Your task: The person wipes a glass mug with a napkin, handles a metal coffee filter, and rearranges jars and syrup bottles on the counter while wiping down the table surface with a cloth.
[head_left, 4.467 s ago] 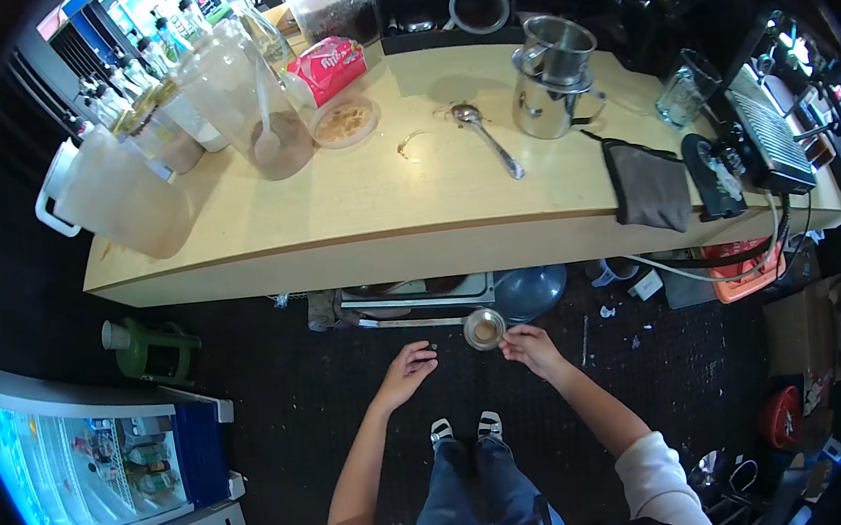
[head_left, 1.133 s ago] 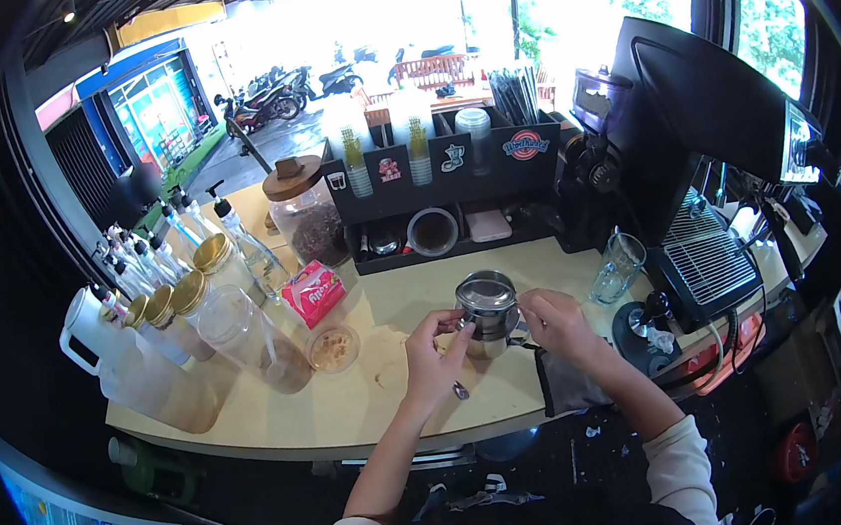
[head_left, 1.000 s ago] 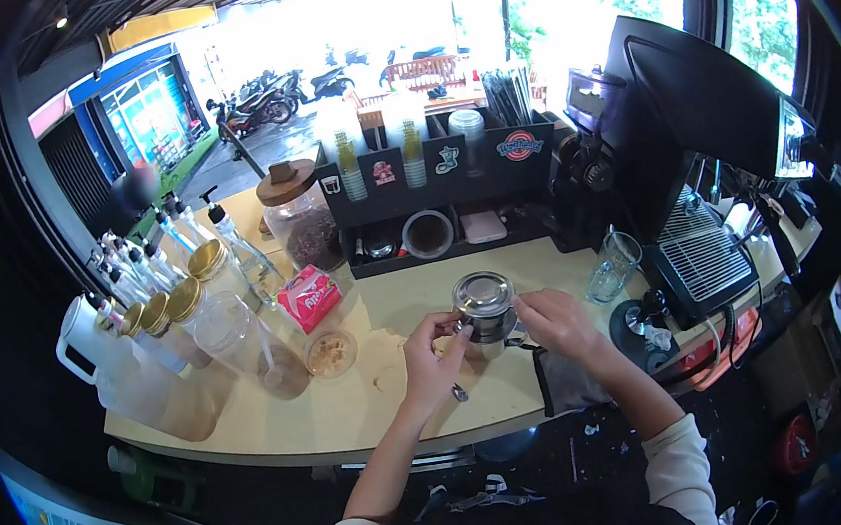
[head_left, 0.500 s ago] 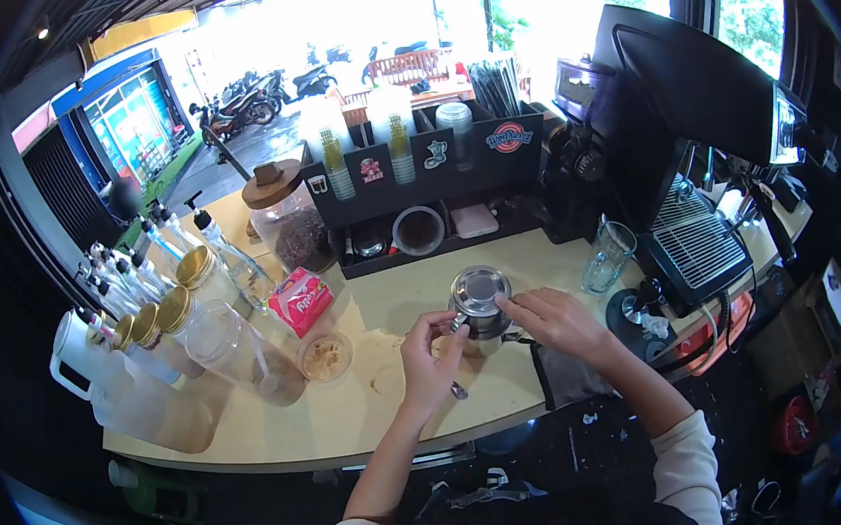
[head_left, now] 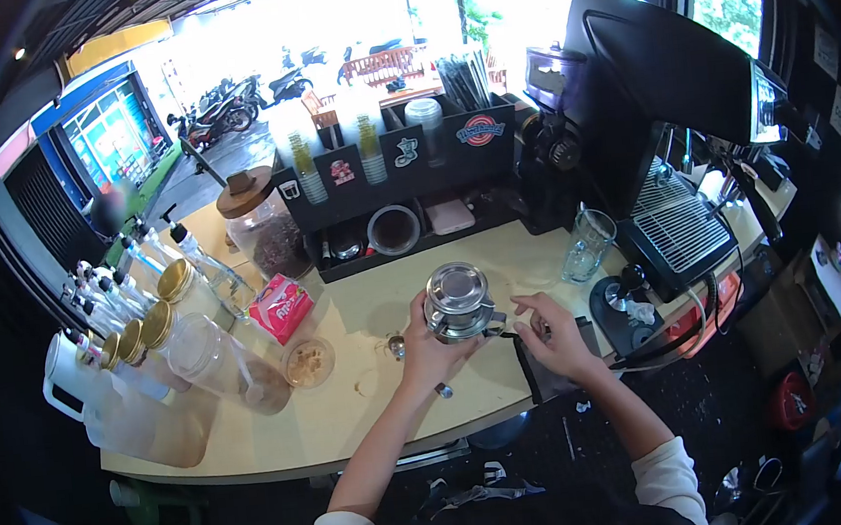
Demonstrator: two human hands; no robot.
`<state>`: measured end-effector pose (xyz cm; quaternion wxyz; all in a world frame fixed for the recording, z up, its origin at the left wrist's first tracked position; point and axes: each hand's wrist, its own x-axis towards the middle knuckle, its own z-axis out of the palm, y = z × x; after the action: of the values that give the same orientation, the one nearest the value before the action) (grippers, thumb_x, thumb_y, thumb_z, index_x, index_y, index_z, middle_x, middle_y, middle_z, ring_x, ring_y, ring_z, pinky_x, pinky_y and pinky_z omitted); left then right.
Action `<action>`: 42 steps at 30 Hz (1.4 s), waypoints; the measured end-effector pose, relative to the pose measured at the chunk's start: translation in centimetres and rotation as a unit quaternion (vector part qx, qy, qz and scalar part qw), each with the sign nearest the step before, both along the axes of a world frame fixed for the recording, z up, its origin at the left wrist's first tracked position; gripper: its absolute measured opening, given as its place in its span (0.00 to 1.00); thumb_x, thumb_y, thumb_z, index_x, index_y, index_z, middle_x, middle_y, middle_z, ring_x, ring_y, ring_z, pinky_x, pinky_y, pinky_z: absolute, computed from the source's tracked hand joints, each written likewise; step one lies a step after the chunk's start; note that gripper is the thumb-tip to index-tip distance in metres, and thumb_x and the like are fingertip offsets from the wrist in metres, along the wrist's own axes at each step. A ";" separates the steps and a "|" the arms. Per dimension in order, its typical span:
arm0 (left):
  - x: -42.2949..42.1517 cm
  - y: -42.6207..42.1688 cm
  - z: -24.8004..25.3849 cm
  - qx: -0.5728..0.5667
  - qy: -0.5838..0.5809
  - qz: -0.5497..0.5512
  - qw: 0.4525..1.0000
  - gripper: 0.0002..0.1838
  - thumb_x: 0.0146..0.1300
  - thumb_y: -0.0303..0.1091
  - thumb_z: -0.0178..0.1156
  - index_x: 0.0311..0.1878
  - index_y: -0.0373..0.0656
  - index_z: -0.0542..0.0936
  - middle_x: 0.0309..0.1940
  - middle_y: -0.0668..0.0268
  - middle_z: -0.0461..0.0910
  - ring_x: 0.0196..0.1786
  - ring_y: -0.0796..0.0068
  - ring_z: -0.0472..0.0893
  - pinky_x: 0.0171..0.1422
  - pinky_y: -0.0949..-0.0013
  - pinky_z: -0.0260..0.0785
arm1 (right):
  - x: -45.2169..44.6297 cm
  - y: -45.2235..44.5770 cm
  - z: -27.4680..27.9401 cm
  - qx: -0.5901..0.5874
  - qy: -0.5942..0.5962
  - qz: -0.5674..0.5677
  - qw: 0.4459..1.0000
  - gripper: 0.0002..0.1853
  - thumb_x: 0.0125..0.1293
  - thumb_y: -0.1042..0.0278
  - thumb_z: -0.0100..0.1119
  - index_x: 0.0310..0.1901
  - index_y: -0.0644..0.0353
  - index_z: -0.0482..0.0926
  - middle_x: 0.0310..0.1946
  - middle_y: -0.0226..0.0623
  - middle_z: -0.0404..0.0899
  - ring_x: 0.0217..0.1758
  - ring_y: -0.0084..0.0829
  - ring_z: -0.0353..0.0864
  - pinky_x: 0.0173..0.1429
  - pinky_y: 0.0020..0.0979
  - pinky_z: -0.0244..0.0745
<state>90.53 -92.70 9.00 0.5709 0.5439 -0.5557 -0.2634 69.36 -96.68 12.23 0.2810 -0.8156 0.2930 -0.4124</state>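
My left hand [head_left: 432,353] is wrapped round the lower left side of a lidded metal cup [head_left: 460,299]. To the right of the cup is my right hand [head_left: 552,339], apart from it, fingers partly bent and spread with nothing in them. A spoon [head_left: 443,391] lies on the counter, mostly hidden under my left hand and wrist. Beneath my right hand is a dark grey cloth [head_left: 547,369]. Left of my left hand sits a round lid with brown residue [head_left: 308,362].
On the counter [head_left: 285,429] stand a pink packet [head_left: 280,308], a clear jar [head_left: 219,360], a pitcher [head_left: 134,418] and pump bottles at the left. A black organizer [head_left: 354,193] is behind. To the right are a glass mug [head_left: 587,248] and an espresso machine [head_left: 682,225].
My right hand has come off the lid and moved right and down. My left hand has shifted from the cup's upper part to round its side. The view has turned slightly right.
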 end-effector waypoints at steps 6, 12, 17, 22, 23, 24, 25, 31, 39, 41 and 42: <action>-0.5 -1.7 1.4 -0.037 -0.080 0.027 0.996 0.53 0.35 0.33 0.79 0.64 0.41 0.57 0.50 0.57 0.79 0.53 0.62 0.80 0.59 0.64 0.72 | -2.7 0.5 -3.3 -0.043 0.085 -0.100 0.990 0.16 0.55 0.75 0.59 0.47 0.63 0.76 0.39 0.40 0.75 0.39 0.36 0.73 0.44 0.32 0.67; -3.0 -7.1 3.4 -0.087 -0.054 0.002 0.995 0.52 0.35 0.34 0.78 0.63 0.40 0.57 0.48 0.54 0.79 0.50 0.62 0.81 0.57 0.64 0.72 | -3.4 0.5 -5.1 -0.092 0.143 -0.144 0.975 0.12 0.56 0.69 0.58 0.42 0.61 0.76 0.40 0.39 0.74 0.48 0.40 0.73 0.54 0.38 0.63; -6.5 -12.5 2.4 -0.078 -0.057 0.007 0.995 0.52 0.34 0.35 0.78 0.62 0.37 0.58 0.48 0.52 0.79 0.50 0.60 0.81 0.56 0.63 0.72 | -3.6 0.4 -5.2 -0.095 0.124 -0.150 0.976 0.11 0.56 0.69 0.59 0.40 0.61 0.76 0.39 0.39 0.75 0.47 0.40 0.73 0.53 0.38 0.64; -9.2 -15.1 1.9 -0.059 -0.037 0.008 0.998 0.52 0.33 0.35 0.79 0.62 0.37 0.58 0.50 0.52 0.77 0.52 0.60 0.79 0.58 0.63 0.71 | -3.7 0.4 -5.4 -0.089 0.106 -0.155 0.978 0.11 0.56 0.68 0.60 0.40 0.61 0.76 0.40 0.38 0.75 0.48 0.39 0.74 0.54 0.37 0.65; -9.5 -15.3 1.9 -0.031 -0.023 0.011 0.999 0.53 0.32 0.37 0.80 0.62 0.37 0.58 0.51 0.53 0.76 0.53 0.60 0.78 0.59 0.63 0.70 | -3.7 0.3 -5.5 -0.089 0.104 -0.155 0.978 0.11 0.56 0.68 0.60 0.40 0.61 0.76 0.40 0.39 0.75 0.48 0.39 0.74 0.54 0.37 0.65; -9.8 -15.7 1.7 -0.037 -0.028 0.017 0.999 0.53 0.32 0.36 0.79 0.62 0.37 0.57 0.51 0.52 0.76 0.54 0.59 0.78 0.59 0.63 0.69 | -3.8 0.3 -5.5 -0.088 0.104 -0.158 0.978 0.11 0.56 0.68 0.60 0.40 0.61 0.76 0.40 0.39 0.75 0.48 0.39 0.74 0.54 0.37 0.65; -9.9 -16.0 1.4 -0.036 -0.029 0.015 0.999 0.53 0.32 0.36 0.79 0.62 0.37 0.57 0.51 0.52 0.76 0.54 0.59 0.78 0.59 0.63 0.69 | -3.7 0.3 -5.5 -0.087 0.100 -0.156 0.979 0.11 0.56 0.68 0.60 0.40 0.61 0.76 0.40 0.39 0.75 0.48 0.40 0.74 0.54 0.37 0.65; -10.1 -16.8 0.5 -0.035 -0.064 0.038 0.997 0.55 0.33 0.37 0.79 0.63 0.37 0.56 0.50 0.51 0.76 0.53 0.58 0.78 0.59 0.63 0.69 | -3.8 0.2 -5.4 -0.078 0.095 -0.146 0.982 0.11 0.55 0.69 0.60 0.40 0.61 0.76 0.39 0.38 0.75 0.47 0.40 0.74 0.53 0.37 0.65; -6.3 -11.2 -0.2 -0.042 -0.158 0.016 0.986 0.55 0.44 0.40 0.75 0.69 0.35 0.50 0.67 0.50 0.59 0.68 0.53 0.63 0.67 0.60 0.61 | -3.4 0.3 -5.1 -0.100 0.134 -0.155 0.974 0.09 0.53 0.72 0.61 0.37 0.61 0.79 0.39 0.39 0.75 0.47 0.39 0.74 0.53 0.38 0.64; -4.0 -6.8 1.6 -0.001 -0.105 -0.069 0.992 0.47 0.50 0.38 0.71 0.68 0.38 0.54 0.67 0.53 0.61 0.68 0.55 0.64 0.68 0.57 0.60 | -1.5 0.6 -3.7 -0.132 0.152 -0.160 0.966 0.10 0.52 0.74 0.62 0.38 0.62 0.80 0.36 0.40 0.76 0.43 0.41 0.76 0.48 0.39 0.68; -2.8 -4.5 2.5 -0.006 -0.087 -0.073 0.994 0.39 0.55 0.35 0.68 0.67 0.41 0.58 0.66 0.56 0.62 0.66 0.60 0.67 0.66 0.58 0.63 | -0.2 0.8 -3.5 -0.103 0.125 -0.097 0.982 0.11 0.52 0.75 0.62 0.39 0.63 0.79 0.35 0.41 0.76 0.39 0.42 0.77 0.45 0.39 0.70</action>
<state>87.71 -97.19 11.47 0.5030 0.5195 -0.6431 -0.2522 69.20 -95.88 8.75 0.1152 -0.8529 0.3597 -0.3603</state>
